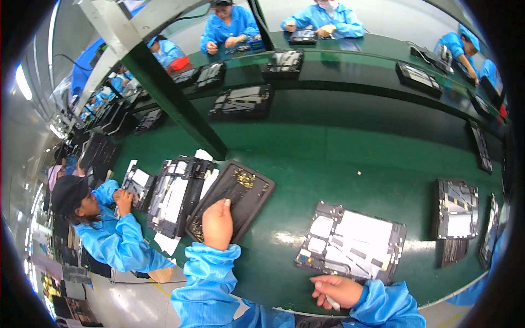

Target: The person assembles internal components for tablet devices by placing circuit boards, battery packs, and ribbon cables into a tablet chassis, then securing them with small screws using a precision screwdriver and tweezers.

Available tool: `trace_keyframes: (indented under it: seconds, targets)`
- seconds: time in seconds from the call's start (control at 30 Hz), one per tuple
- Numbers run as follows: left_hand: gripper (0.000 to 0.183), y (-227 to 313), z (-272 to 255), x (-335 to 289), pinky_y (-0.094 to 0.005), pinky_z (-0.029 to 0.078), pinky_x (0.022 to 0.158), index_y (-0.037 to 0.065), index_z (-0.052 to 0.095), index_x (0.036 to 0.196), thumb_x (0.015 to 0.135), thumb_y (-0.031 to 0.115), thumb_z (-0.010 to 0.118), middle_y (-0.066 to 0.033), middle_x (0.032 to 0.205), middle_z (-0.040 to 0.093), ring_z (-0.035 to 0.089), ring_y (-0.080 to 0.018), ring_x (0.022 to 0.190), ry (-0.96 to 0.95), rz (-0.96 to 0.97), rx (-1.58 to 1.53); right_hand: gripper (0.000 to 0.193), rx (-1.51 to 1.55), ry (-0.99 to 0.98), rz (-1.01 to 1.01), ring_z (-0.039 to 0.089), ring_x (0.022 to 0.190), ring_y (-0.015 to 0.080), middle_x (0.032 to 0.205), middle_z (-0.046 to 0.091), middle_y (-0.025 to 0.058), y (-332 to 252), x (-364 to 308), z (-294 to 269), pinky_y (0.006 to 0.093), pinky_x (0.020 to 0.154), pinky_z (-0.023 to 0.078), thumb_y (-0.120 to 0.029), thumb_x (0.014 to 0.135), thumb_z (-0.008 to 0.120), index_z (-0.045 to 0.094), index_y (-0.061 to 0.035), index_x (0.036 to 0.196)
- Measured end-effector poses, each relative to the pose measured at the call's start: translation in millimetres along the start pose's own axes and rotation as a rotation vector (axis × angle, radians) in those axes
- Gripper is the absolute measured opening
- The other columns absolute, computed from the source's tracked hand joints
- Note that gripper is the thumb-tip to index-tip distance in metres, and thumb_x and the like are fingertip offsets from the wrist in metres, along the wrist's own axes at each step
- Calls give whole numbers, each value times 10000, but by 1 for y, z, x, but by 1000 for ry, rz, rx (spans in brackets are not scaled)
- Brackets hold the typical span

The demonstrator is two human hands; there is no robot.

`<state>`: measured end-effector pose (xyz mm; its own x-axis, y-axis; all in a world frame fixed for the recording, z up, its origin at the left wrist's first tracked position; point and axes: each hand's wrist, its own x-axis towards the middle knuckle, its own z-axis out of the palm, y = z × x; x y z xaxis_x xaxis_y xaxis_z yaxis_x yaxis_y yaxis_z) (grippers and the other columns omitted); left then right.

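My left hand (217,225) is over a dark shallow tray (252,205) with small brass-coloured parts (244,178) scattered in it. Its fingers are drawn together, and whatever they pinch is hidden. At the table's front edge is my right hand (338,291), curled closed just below a flat black-framed electronic assembly (355,240). A small white piece (332,302) shows by its fingers; I cannot make out whether it is held or covers a fingertip. The assembly lies flat, with bright silver-white plates and black strips on its face.
Left of the tray stands a stack of similar assemblies (174,194), beside a co-worker (104,224) handling another unit. A dark green post (169,98) slants down behind the tray. More stacked units (456,210) stand at right. Across a raised shelf (350,71), several people in blue work.
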<state>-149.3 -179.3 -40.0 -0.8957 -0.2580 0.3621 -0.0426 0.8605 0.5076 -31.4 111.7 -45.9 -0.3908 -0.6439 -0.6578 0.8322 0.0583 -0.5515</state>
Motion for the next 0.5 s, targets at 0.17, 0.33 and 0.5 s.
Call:
trace_keyframes:
  seconds: [0.17, 0.33, 0.5]
  targets:
    - [118, 28, -9, -7, -388, 410, 598, -14, 558, 808, 757, 78, 504, -182, 692, 548, 520, -327, 651, 43, 202, 196, 467, 73, 100, -77, 468, 619, 95, 851, 489, 69, 0, -3, -6, 204, 509, 410, -324, 827, 446, 371, -1, 1156]
    - [176, 71, -27, -39, -382, 409, 602, -16, 517, 860, 690, -8, 557, -158, 699, 529, 506, -320, 659, -45, 630, 80, 439, -158, 228, -198, 455, 510, 80, 762, 528, 37, -30, -23, 3, 212, 453, 393, -382, 801, 457, 480, -37, 1071]
    - [239, 106, -40, -71, -390, 425, 672, -16, 505, 858, 637, -33, 593, -140, 736, 509, 504, -328, 711, -60, 778, 3, 449, -332, 499, -630, 526, 644, 149, 766, 569, 72, -47, -28, 11, 260, 598, 428, -371, 796, 465, 465, -30, 1089]
